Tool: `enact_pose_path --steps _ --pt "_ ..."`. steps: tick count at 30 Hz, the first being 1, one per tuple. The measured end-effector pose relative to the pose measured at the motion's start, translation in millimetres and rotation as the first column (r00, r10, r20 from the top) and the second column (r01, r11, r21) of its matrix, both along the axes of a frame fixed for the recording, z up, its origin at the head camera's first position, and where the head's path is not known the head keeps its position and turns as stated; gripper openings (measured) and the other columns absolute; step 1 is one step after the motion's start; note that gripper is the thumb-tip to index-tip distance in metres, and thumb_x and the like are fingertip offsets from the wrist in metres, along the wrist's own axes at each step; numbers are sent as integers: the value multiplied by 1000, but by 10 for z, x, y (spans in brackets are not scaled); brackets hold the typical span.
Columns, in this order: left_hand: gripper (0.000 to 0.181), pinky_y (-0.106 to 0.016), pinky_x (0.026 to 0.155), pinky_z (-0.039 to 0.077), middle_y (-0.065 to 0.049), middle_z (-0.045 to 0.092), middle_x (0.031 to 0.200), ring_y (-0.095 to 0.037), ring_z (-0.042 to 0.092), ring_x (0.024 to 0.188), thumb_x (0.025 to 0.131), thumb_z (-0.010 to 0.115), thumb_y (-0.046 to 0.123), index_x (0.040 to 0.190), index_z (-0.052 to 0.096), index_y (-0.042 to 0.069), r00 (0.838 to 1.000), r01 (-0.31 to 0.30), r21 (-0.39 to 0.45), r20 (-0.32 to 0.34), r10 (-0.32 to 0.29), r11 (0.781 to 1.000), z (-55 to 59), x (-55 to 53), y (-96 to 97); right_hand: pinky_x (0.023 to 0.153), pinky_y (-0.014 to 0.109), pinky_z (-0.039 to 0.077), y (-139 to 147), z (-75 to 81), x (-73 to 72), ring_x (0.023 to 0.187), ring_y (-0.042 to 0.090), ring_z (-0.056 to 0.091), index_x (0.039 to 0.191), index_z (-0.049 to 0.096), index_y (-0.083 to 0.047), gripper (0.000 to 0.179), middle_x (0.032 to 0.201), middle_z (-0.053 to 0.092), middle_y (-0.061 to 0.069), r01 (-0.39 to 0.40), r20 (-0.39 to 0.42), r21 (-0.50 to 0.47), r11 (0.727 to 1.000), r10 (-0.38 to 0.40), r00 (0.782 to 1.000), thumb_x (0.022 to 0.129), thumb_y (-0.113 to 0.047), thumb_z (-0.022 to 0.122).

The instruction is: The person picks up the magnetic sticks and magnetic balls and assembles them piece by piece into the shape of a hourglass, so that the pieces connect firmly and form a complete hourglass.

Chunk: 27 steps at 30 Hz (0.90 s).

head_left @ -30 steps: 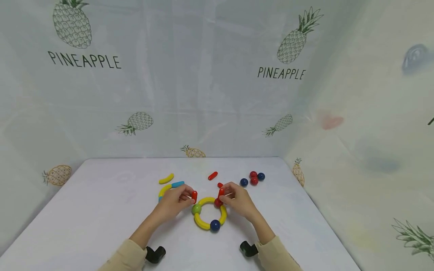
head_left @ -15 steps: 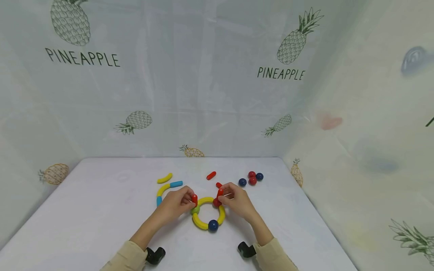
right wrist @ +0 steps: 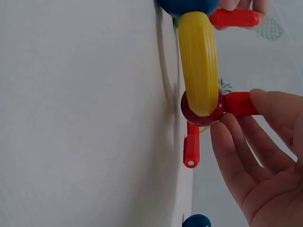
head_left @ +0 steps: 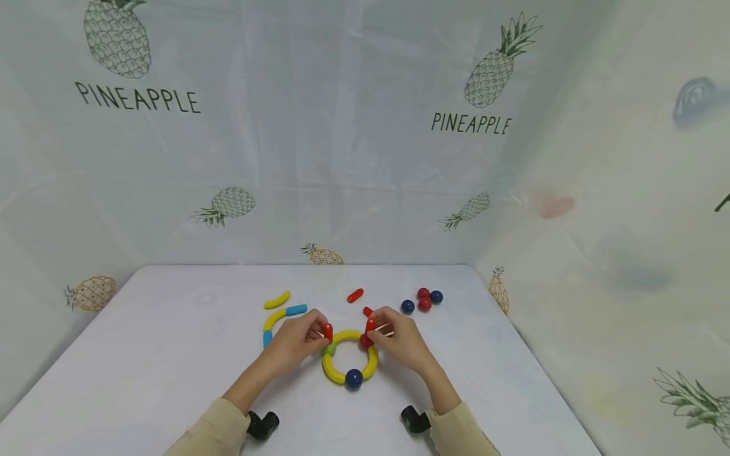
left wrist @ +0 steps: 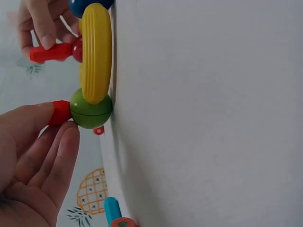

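Note:
A ring of curved yellow rods (head_left: 332,369) lies on the table, joined by a green ball (left wrist: 90,113), a dark red ball (right wrist: 202,108) and a blue ball (head_left: 353,379). With thumb and fingers my left hand (head_left: 295,341) pinches a short red rod (left wrist: 60,112), standing upright on the green ball and touching it. My right hand (head_left: 402,335) pinches another red rod (right wrist: 240,103) that stands upright against the red ball. Fingertips of both hands are close beside those balls.
Beyond my left hand lie a loose yellow curved rod (head_left: 277,300) and a yellow-and-blue chain (head_left: 276,318). Loose red rods (head_left: 355,295) lie behind the ring. Several red and blue balls (head_left: 424,304) cluster at the back right. Fabric (head_left: 365,158) hangs behind the table.
My left hand has brought its red rod from just above the green ball down onto it. The ring has shifted slightly left in view. My right hand stays at the red ball.

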<state>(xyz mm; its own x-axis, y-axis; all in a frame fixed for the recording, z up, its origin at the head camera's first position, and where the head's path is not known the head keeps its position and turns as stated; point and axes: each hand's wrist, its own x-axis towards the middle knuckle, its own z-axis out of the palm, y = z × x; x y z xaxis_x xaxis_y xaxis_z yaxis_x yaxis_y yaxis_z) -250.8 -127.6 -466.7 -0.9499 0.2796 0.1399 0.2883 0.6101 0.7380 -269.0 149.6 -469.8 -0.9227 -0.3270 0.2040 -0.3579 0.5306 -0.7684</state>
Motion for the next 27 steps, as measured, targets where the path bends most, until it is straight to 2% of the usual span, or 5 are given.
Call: enact_pose_path --steps 5,17,27 --pt "25 -26 84 61 9 70 101 -9 66 94 96 80 12 114 66 22 1000 -21 -3 -9 21 1000 -10 -71 11 84 31 62 26 15 8 99 17 72 114 67 -20 19 107 75 -4 -12 22 9 1000 12 1000 99 -15 77" --pt "24 -37 93 60 9 71 105 -11 67 100 100 74 11 117 66 26 1000 16 -22 -13 -16 1000 39 -252 47 85 31 61 60 -12 13 100 18 71 114 67 -22 17 109 73 -5 -66 52 -6 998 66 996 100 -19 77" --pt "23 -39 94 60 9 71 103 -12 66 100 100 75 12 115 66 27 1000 29 -29 2 -29 999 63 -271 60 86 31 61 65 0 14 101 17 71 115 67 -22 18 108 73 -6 -76 61 -5 997 76 995 100 -20 76"
